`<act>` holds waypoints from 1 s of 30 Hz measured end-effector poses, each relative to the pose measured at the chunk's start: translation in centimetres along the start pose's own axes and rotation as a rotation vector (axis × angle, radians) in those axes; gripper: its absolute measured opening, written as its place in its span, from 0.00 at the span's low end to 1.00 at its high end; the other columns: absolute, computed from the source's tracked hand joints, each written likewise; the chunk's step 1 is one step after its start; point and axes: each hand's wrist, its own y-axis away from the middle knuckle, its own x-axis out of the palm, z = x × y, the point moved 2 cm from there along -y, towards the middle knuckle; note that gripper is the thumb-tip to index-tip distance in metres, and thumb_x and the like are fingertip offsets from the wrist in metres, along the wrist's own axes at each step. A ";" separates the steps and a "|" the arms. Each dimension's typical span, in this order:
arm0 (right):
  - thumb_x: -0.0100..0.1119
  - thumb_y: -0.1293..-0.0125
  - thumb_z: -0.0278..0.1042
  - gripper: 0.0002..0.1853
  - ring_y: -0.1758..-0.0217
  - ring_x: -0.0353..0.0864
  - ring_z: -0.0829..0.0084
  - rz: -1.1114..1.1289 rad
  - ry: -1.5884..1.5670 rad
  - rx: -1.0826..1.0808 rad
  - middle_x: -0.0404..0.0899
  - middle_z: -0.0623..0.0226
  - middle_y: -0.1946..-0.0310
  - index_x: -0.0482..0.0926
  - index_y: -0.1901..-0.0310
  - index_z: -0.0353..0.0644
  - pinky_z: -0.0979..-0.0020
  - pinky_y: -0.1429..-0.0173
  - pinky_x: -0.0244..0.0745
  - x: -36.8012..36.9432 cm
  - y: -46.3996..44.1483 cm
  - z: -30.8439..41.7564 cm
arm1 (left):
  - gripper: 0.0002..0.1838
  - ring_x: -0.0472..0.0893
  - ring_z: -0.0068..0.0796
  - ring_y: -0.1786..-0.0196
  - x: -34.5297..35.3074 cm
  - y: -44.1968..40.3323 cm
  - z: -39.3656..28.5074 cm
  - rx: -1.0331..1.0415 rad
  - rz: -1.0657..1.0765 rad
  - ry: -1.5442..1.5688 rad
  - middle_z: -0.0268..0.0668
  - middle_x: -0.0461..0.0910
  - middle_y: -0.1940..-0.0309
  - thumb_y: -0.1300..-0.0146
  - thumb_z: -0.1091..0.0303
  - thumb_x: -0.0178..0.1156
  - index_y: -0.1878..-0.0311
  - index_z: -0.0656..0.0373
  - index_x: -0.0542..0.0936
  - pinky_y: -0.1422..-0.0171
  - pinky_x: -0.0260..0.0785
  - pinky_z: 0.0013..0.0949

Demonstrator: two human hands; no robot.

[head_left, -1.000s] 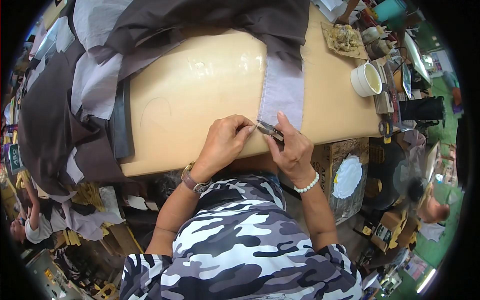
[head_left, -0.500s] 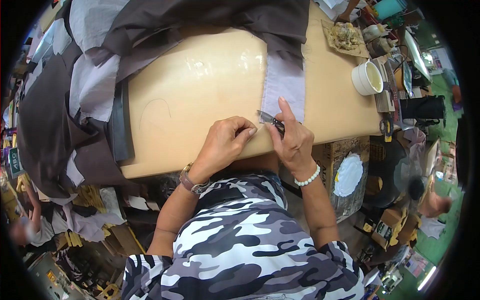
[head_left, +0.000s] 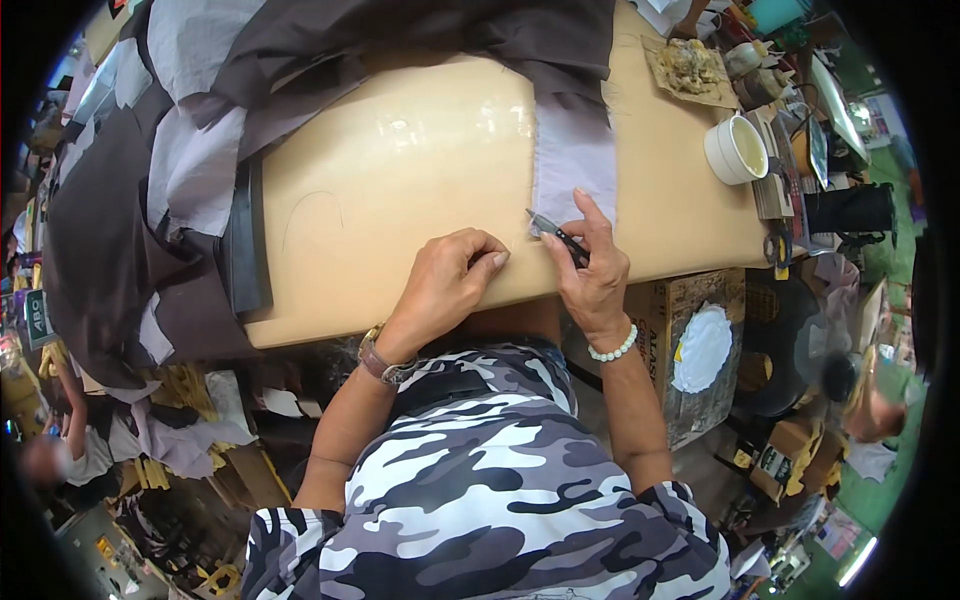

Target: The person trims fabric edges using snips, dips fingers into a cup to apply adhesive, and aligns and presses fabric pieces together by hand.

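Standing near the right end of the surface, a white cup shows something pale yellow inside its rim; small jars crowd beyond it, their contents too small to make out. Below the near edge, a worn cardboard box bears a white oval piece on top. The right hand holds dark snips between thumb and fingers, by the near end of a pale lavender strip. The snips' long axis slants, the tip pointing away and to the left, the handles running back into the hand. The strip runs lengthwise away from the person to dark brown cloth. Apart from the snips, the left hand has its fingers pinched narrow; whether they grip anything, I cannot tell.
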 end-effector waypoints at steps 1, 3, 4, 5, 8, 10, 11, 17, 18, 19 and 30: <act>0.67 0.47 0.24 0.34 0.74 0.81 0.64 -0.004 -0.008 0.003 0.79 0.59 0.73 0.65 0.37 0.40 0.68 0.69 0.76 0.1 0.0 0.0 | 0.10 0.78 0.25 0.69 0.0 0.0 -0.1 -0.006 0.000 -0.004 0.42 0.81 0.73 0.38 0.69 0.59 0.63 0.68 0.80 0.62 0.70 0.29; 0.68 0.48 0.25 0.36 0.73 0.81 0.63 -0.016 0.005 -0.017 0.80 0.59 0.72 0.64 0.36 0.39 0.67 0.68 0.76 0.1 0.0 0.3 | 0.09 0.79 0.30 0.70 0.0 0.0 -0.1 -0.015 -0.010 0.003 0.44 0.81 0.72 0.39 0.70 0.59 0.64 0.68 0.81 0.63 0.70 0.31; 0.69 0.49 0.25 0.37 0.73 0.82 0.63 -0.023 0.014 -0.027 0.80 0.59 0.72 0.63 0.36 0.38 0.67 0.68 0.77 0.0 0.0 0.4 | 0.09 0.79 0.34 0.70 0.1 0.0 -0.2 -0.018 -0.021 0.014 0.46 0.81 0.72 0.40 0.70 0.59 0.65 0.67 0.81 0.63 0.70 0.33; 0.69 0.50 0.25 0.38 0.73 0.82 0.63 -0.015 0.035 -0.026 0.80 0.59 0.72 0.63 0.36 0.38 0.67 0.68 0.77 -0.1 0.0 0.5 | 0.08 0.80 0.39 0.70 0.1 0.1 -0.2 -0.021 -0.031 0.025 0.48 0.81 0.72 0.41 0.70 0.59 0.66 0.66 0.81 0.64 0.70 0.35; 0.70 0.51 0.26 0.40 0.72 0.83 0.62 0.004 0.087 -0.034 0.80 0.59 0.71 0.62 0.35 0.37 0.67 0.68 0.77 -0.4 0.1 0.7 | 0.08 0.80 0.35 0.72 0.0 0.0 0.1 -0.037 -0.013 0.037 0.46 0.81 0.72 0.40 0.70 0.59 0.65 0.66 0.81 0.64 0.70 0.33; 0.70 0.51 0.26 0.41 0.72 0.83 0.62 0.009 0.109 -0.048 0.81 0.59 0.71 0.62 0.35 0.37 0.66 0.68 0.77 -0.7 0.3 0.7 | 0.08 0.79 0.32 0.72 0.0 0.0 0.4 -0.026 0.003 0.094 0.45 0.81 0.73 0.40 0.70 0.59 0.65 0.67 0.81 0.64 0.70 0.32; 0.70 0.52 0.26 0.41 0.72 0.83 0.62 0.017 0.126 -0.051 0.81 0.59 0.71 0.61 0.35 0.37 0.67 0.68 0.77 -0.7 0.3 0.7 | 0.08 0.79 0.31 0.72 -0.1 0.0 0.5 -0.022 0.011 0.124 0.44 0.81 0.73 0.40 0.70 0.59 0.64 0.67 0.81 0.64 0.70 0.31; 0.70 0.52 0.25 0.41 0.72 0.83 0.63 0.030 0.181 -0.110 0.81 0.60 0.71 0.61 0.35 0.37 0.68 0.69 0.76 -0.5 -0.3 0.8 | 0.09 0.78 0.25 0.72 -0.5 0.1 0.8 -0.049 0.078 0.229 0.42 0.81 0.74 0.39 0.70 0.60 0.65 0.68 0.81 0.65 0.69 0.29; 0.70 0.51 0.25 0.41 0.72 0.83 0.63 0.034 0.178 -0.113 0.81 0.60 0.71 0.62 0.35 0.37 0.68 0.69 0.76 -0.3 -0.4 0.9 | 0.09 0.77 0.25 0.72 -0.5 0.1 0.8 -0.061 0.092 0.225 0.41 0.81 0.75 0.39 0.70 0.60 0.65 0.68 0.81 0.65 0.69 0.29; 0.69 0.51 0.25 0.40 0.73 0.83 0.63 0.038 0.174 -0.117 0.81 0.60 0.71 0.62 0.35 0.37 0.67 0.69 0.76 -0.3 -0.4 0.9 | 0.09 0.77 0.24 0.72 -0.6 0.1 0.7 -0.074 0.107 0.221 0.41 0.81 0.75 0.39 0.70 0.60 0.65 0.68 0.80 0.65 0.69 0.29; 0.66 0.44 0.25 0.35 0.74 0.76 0.76 -0.188 -0.007 0.071 0.78 0.63 0.69 0.60 0.35 0.34 0.77 0.69 0.71 -1.8 -0.9 -0.6 | 0.08 0.71 0.20 0.74 -2.7 2.9 0.5 -0.134 0.214 0.261 0.35 0.77 0.77 0.38 0.70 0.58 0.66 0.68 0.79 0.68 0.65 0.27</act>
